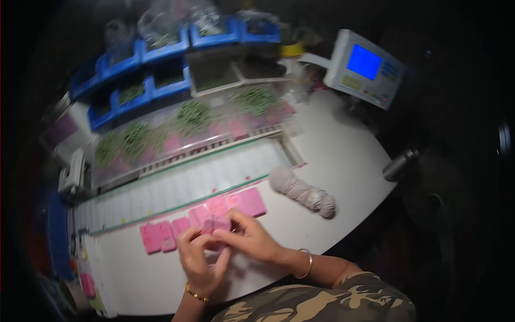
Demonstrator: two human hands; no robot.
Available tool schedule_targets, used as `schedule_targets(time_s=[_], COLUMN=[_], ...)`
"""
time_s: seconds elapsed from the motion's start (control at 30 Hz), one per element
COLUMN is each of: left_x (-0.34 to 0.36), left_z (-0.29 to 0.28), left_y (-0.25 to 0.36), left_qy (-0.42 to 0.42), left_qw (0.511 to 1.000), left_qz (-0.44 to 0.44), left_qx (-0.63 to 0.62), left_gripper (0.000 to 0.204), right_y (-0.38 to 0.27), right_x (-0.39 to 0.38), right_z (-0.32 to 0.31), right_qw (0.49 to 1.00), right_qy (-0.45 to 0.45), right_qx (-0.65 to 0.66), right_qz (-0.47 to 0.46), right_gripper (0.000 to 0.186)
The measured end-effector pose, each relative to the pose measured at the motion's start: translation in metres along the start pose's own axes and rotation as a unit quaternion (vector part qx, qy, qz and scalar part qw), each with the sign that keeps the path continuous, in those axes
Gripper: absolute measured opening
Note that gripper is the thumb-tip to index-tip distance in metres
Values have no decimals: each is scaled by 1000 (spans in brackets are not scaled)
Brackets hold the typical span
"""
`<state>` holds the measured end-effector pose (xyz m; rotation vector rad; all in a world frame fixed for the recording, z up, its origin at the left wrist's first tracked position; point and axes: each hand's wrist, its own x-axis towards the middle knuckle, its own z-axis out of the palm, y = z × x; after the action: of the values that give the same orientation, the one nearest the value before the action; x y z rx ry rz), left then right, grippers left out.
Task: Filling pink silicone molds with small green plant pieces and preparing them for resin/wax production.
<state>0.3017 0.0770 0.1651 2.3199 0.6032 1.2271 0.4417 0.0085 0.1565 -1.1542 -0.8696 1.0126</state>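
Note:
Both hands are raised over the near part of the white table (338, 177), gripping a small pink piece (220, 222) between their fingertips. My left hand (201, 257) is curled at its left and lower side; my right hand (249, 241) grips it from the right, thumb across toward the left hand. Behind them lies a row of pink rectangular pieces (252, 201), some marked, along a long glass-edged white tray (188, 172). Right of these rests a lumpy beige bundle (303, 193). The fingers partly hide the held piece.
At the back stand blue bins (163, 43), some with bags, and clear containers (238, 123) with green bits and pink pieces. A display unit (363, 67) is back right, a dark cylinder (401, 165) at the right edge, a pale device (72, 177) at left.

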Motion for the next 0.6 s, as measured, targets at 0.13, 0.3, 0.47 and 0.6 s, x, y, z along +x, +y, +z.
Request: schedule_targets(time_s=[0.13,0.3,0.47,0.6], left_x=[4,11,11,0], left_z=[-6,-10,-33,-41], left_y=[-12,-23,-36,-54], left_qy=[-22,-58,-74,-50], left_qw=[999,978,906,904], left_qz=[-32,-133,-272,-302], left_qx=[-8,-152,-317,-298], left_gripper=[34,33,35,35], right_y=[-2,-35,-98,-155], right_x=[1,3,32,36], right_z=[-8,-56,-221,-369], right_qw=[999,976,747,619], right_qy=[-46,12,423,610], right_qx=[-4,-201,-376,-365], right_qz=[18,-80,-349,-335], right_gripper=[19,29,39,70])
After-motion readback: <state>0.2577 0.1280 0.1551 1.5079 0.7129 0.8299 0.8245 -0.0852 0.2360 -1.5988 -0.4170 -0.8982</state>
